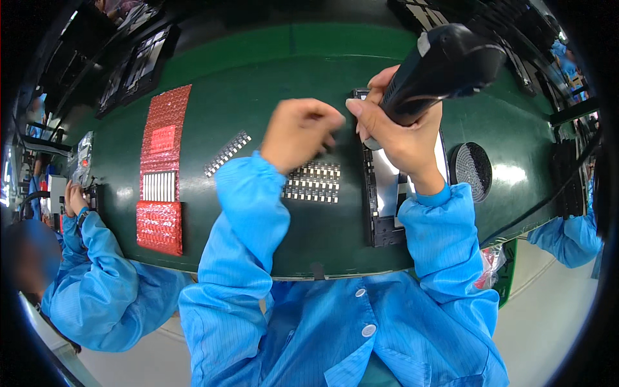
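My right hand (409,142) is wrapped round a thick black handheld power tool, apparently an electric screwdriver (445,71), tilted over a flat black-framed device (385,235) with a shiny pale panel. The tool's working tip is hidden by the hand. My left hand (295,134), somewhat blurred, hovers to the left of the device with its fingers curled together. What those fingers hold, if anything, cannot be made out. Just below it lie rows of small black-and-white parts (313,184), partly covered by the hand. Another such strip (227,153) lies slanted beyond my left sleeve.
Right of the device sits a round dark dish (472,171) of small grey pieces. Red bubble wrap (160,226) with silvery strips (160,187) lies at left. A co-worker's hands (76,198) are at the far left. A dark cable (532,216) crosses the right edge of the green table (238,251).
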`<action>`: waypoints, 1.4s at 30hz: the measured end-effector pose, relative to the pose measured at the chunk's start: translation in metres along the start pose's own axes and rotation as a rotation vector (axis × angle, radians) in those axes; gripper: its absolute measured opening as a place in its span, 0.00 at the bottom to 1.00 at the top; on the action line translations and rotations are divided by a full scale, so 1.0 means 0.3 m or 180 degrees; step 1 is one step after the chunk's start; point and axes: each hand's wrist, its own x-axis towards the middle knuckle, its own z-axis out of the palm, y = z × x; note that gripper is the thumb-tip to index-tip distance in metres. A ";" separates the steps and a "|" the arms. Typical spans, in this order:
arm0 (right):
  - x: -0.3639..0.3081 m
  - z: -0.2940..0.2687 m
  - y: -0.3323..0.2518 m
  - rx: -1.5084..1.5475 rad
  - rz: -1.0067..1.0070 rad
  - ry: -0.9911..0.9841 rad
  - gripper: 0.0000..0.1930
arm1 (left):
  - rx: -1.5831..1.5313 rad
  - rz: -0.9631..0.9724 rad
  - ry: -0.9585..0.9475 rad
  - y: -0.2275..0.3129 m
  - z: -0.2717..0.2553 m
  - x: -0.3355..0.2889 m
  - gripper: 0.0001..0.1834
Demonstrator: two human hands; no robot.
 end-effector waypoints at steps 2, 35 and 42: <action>0.003 -0.011 -0.034 0.0190 0.0051 0.0105 0.15 | 0.0476 0.0028 0.0440 0.028 -0.080 -0.052 0.07; -0.252 -0.602 -0.088 -0.0022 -0.0034 0.1474 0.15 | 0.2487 0.1239 0.0918 -0.034 0.039 -0.267 0.07; -0.248 -0.587 -0.090 -0.0154 0.0106 0.1492 0.14 | 0.2084 0.0792 0.0808 -0.096 0.039 -0.263 0.06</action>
